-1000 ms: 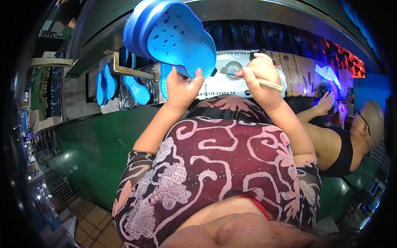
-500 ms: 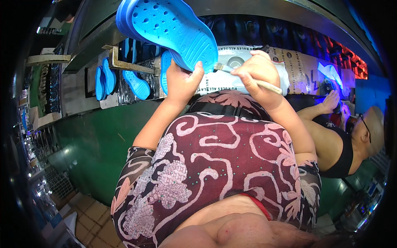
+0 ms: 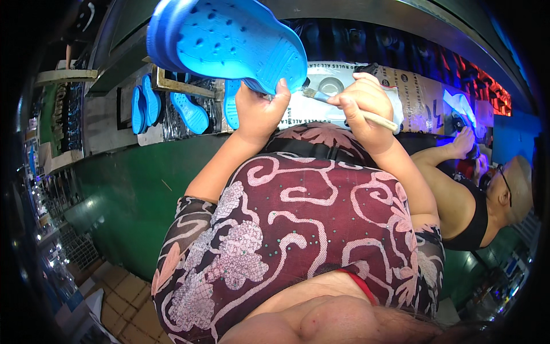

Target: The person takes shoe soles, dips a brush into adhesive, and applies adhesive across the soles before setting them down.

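My left hand (image 3: 260, 109) grips a bright blue shoe sole (image 3: 235, 43) by its lower edge, thumb on the face. The sole is tilted up, with its pitted, ribbed face in view and its far end cut off by the picture's top. In my right hand (image 3: 366, 103) is a paintbrush (image 3: 378, 120) with a pale wooden handle, pinched between thumb and fingers. Its bristles point left, close to the narrower end of the sole. Whether they touch it I cannot tell. Beneath the brush lies a whitish printed sheet (image 3: 309, 117) with a grey round shape (image 3: 330, 86) on it.
More blue soles (image 3: 189, 112) lie on the bench to the left, by a metal bracket (image 3: 183, 86). A metal beam (image 3: 344, 7) crosses the far side. Brown printed cardboard (image 3: 421, 97) covers the right part. Another person (image 3: 458, 200) works at the right, under bluish light.
The sole has tilted a little in my left hand, and its upper end has shifted left. My right hand and the brush have moved slightly to the right.
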The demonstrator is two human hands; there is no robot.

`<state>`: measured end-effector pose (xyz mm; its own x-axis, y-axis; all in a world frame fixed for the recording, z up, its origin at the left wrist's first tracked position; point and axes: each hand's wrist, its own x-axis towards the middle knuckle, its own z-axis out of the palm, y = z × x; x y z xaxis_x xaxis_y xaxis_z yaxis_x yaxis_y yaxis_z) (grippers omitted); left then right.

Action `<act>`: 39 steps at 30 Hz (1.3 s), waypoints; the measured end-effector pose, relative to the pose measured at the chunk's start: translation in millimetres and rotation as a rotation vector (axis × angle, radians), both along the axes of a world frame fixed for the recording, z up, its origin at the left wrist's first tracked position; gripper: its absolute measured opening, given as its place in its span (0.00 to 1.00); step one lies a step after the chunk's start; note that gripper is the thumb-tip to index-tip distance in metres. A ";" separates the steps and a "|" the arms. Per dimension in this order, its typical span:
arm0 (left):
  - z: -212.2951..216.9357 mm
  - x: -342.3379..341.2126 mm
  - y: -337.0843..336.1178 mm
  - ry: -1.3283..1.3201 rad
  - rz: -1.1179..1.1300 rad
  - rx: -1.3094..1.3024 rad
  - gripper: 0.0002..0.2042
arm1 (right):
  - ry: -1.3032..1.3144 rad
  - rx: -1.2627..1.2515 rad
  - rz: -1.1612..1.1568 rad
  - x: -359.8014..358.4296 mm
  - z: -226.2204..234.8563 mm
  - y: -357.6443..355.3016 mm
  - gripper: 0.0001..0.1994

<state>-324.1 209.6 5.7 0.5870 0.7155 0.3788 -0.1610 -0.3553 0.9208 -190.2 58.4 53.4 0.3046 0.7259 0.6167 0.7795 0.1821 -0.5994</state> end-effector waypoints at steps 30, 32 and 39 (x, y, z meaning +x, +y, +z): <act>6.4 1.4 0.4 -0.015 -0.002 0.269 0.13 | 0.010 -0.035 -0.077 -3.2 -4.3 1.4 0.09; 3.9 0.8 0.0 -0.016 -0.008 0.281 0.15 | 0.080 -0.023 -0.074 -2.0 -7.2 -2.4 0.09; 9.2 2.6 -0.5 -0.022 0.009 0.078 0.16 | 0.122 -0.008 -0.054 0.9 -1.6 0.5 0.10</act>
<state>-321.5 209.1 14.9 0.5717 0.6887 0.4460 -0.1769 -0.4273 0.8866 -189.3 58.9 51.9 0.4160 0.7110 0.5669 0.7092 0.1365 -0.6916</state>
